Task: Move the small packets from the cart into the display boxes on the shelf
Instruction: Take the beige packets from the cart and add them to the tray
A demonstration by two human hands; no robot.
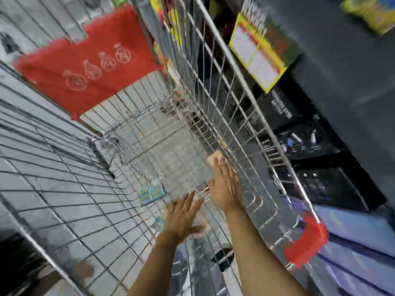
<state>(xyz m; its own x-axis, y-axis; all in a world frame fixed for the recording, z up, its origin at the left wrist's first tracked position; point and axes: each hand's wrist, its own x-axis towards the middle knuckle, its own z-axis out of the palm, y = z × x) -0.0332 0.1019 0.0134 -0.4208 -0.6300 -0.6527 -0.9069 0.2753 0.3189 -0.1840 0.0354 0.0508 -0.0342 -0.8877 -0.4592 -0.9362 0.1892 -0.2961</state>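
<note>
Both hands reach deep into the cart [224, 67]: left hand [181, 216] spread, empty; right hand [224, 189] fingering a pale packet [214, 161]. It could slip through the wires.

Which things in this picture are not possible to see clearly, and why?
- Left hand, head view: motion blur and the hand itself hide whether it grips the pale packet under it.
- Right hand: blur hides whether its fingertips touch the pink packet.
- Blue packets on the cart floor: print unreadable, blurred.
- Yellow display box: label blurred.
</note>
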